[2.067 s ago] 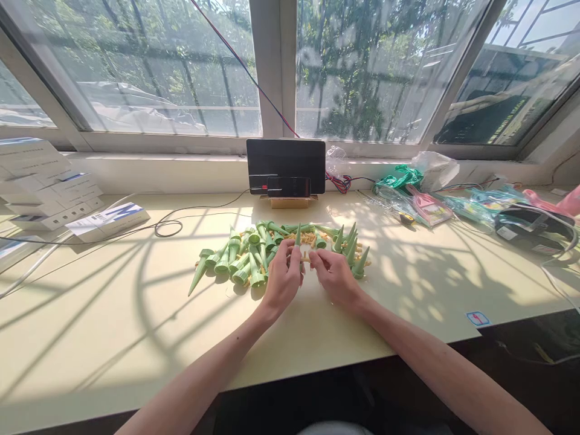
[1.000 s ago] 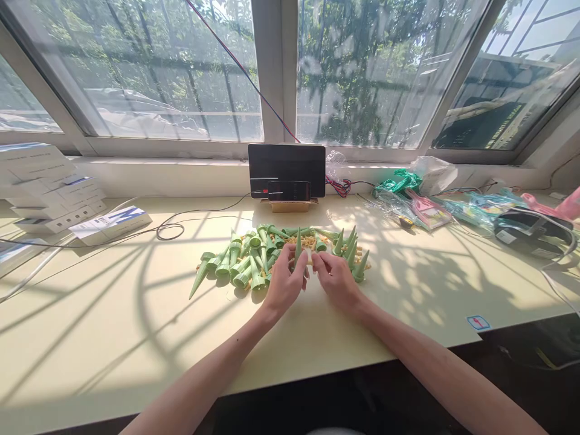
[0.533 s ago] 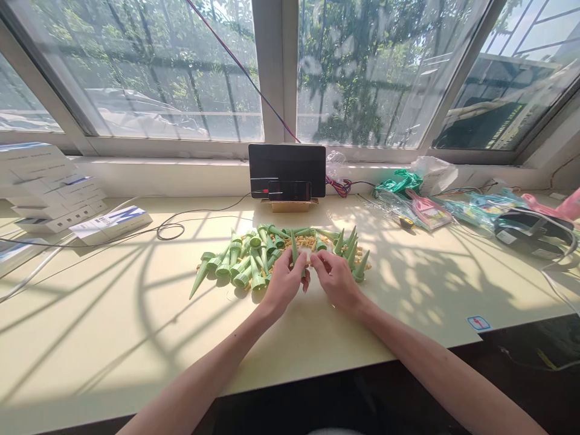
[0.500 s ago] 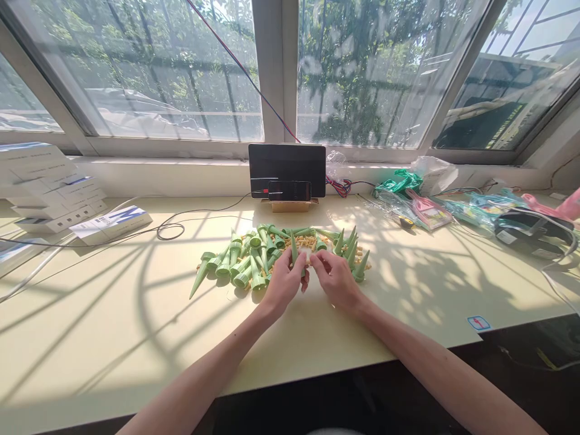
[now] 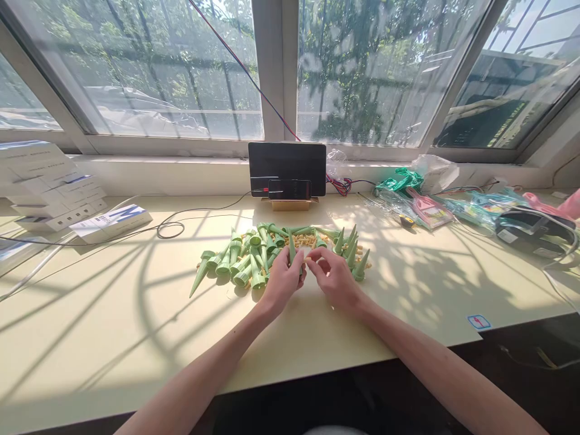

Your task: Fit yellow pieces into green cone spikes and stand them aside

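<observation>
My left hand (image 5: 286, 279) is closed around a green plastic cone spike (image 5: 292, 243), its point upward. Close beside it, my right hand (image 5: 334, 277) is in a pinch, with what looks like a small tan peg (image 5: 307, 260) at its fingertips; the fingers partly hide it. Many similar green cone spikes (image 5: 242, 277) lie heaped to the left, most with their wide collars toward me. A few more green spikes (image 5: 351, 248) stand or lean to the right of my hands. Between and under them are scattered small tan pegs (image 5: 308, 240).
A dark tablet (image 5: 287, 160) with a phone (image 5: 290, 190) before it leans at the window. White boxes (image 5: 54, 181) are stacked at the left, near a black cable (image 5: 170, 229). Plastic bags (image 5: 401, 181), a pink packaged item (image 5: 428, 208) and a black device (image 5: 532, 232) lie right.
My hands have shifted slightly, and the right fingertips have come closer to the spike in my left hand. The heap on the table looks the same.
</observation>
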A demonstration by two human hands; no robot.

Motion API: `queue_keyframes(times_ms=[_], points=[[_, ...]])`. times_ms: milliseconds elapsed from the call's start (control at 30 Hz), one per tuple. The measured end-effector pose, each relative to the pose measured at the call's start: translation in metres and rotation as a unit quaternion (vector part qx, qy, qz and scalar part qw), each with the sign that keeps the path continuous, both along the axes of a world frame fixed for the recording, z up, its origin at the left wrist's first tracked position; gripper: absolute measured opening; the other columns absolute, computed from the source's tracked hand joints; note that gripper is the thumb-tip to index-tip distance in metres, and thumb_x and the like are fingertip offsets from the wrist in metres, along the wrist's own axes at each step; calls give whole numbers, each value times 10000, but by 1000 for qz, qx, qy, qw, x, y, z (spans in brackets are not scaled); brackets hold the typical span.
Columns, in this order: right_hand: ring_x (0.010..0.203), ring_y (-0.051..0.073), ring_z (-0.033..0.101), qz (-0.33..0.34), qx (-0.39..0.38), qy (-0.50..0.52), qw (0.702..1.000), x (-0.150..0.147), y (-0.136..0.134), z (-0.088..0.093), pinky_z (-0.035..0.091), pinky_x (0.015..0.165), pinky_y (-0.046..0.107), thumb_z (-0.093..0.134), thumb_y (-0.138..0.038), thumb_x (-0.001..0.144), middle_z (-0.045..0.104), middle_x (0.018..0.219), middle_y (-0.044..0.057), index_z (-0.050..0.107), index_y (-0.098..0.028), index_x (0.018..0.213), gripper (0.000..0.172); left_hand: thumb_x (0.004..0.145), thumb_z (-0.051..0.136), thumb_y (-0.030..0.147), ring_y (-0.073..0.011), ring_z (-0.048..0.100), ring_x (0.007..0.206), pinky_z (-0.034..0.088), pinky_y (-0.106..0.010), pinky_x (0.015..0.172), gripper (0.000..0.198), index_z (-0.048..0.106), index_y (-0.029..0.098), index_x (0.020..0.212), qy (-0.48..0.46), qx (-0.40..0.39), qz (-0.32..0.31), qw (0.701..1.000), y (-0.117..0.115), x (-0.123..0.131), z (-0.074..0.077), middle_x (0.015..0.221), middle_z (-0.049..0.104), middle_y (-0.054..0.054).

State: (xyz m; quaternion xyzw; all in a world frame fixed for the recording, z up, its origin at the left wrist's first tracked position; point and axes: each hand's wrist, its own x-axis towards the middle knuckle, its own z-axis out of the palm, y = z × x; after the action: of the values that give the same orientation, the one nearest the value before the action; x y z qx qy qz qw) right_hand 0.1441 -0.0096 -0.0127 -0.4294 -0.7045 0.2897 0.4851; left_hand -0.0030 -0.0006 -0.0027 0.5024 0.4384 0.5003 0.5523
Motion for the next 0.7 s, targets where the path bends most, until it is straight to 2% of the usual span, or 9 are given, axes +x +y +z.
queue_keyframes(times_ms=[133, 433, 700], points=[[606, 134, 596, -5, -3, 2, 1000, 0, 1, -1, 413, 583, 279, 559, -374, 1018, 684, 856, 22, 615, -204, 964, 187, 904, 676, 525, -78, 439, 517, 337, -181, 427, 365, 483, 217, 874, -10, 10, -3, 1000, -1, 1, 1, 630, 463, 71], [619, 144, 609, -11, -5, -3, 1000, 0, 1, -1, 412, 588, 282, 547, -377, 1019, 677, 836, 19, 602, -210, 942, 192, 887, 704, 546, -83, 462, 534, 353, -192, 436, 425, 435, 224, 817, -21, 28, -18, 999, 1, 1, 0, 651, 444, 71], [622, 150, 525, -24, -13, -21, 999, 0, 3, -3, 389, 593, 285, 512, -414, 1031, 612, 727, 1, 575, -213, 851, 277, 886, 699, 557, -82, 442, 498, 347, -193, 432, 425, 443, 224, 819, -7, 33, -23, 999, 1, 1, -2, 595, 449, 75]])
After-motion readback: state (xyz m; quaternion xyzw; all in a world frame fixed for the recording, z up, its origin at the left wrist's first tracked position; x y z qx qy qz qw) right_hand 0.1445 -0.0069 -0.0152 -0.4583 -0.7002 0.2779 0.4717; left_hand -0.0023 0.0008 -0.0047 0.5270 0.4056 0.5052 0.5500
